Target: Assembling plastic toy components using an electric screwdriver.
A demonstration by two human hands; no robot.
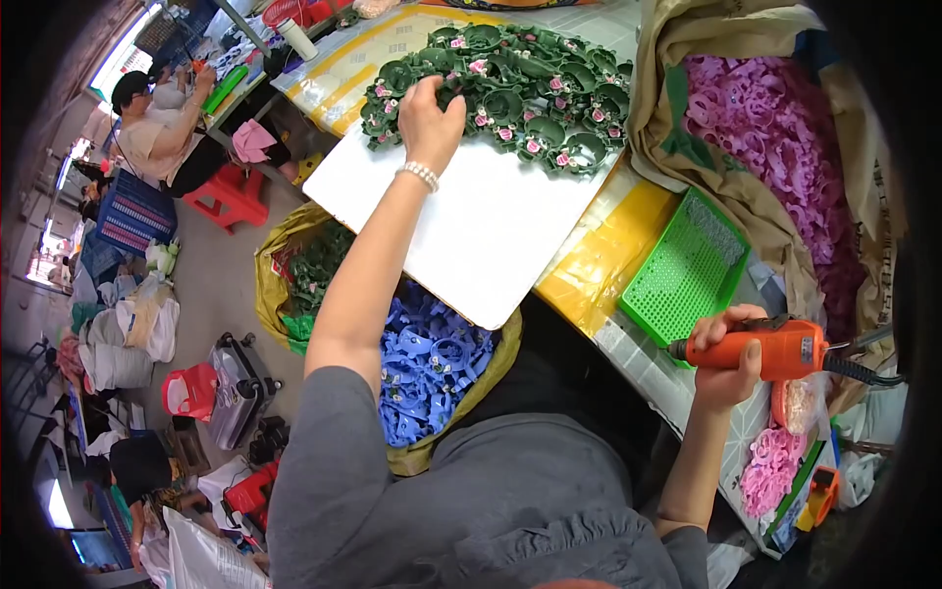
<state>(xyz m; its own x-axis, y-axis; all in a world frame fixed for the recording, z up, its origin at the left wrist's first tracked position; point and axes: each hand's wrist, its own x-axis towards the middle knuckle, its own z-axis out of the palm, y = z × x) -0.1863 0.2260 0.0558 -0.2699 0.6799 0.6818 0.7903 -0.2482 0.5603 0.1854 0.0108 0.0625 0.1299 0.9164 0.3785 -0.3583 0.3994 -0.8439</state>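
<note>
My left hand [432, 123], wearing a beaded bracelet, reaches over the near left part of a heap of dark green cup-like plastic pieces [535, 74] dotted with small pink flowers. Its thumb and fingers are apart and curve down to the pieces; the fingertips are partly hidden. The heap sits at the far end of a white board [471, 240]. On the right, my right hand [731, 368] is closed round an orange electric screwdriver [770, 350], whose black cord trails off to the right. Below the screwdriver lies a bunch of pink plastic pieces [772, 469].
A green perforated basket [677, 280] holds small grey metal parts. Beyond it stands a big sack [667, 108] of pink-purple pieces. Blue pieces [432, 363] fill a yellow bag under the board. At far left a person [162, 137] sits on a red stool [231, 196].
</note>
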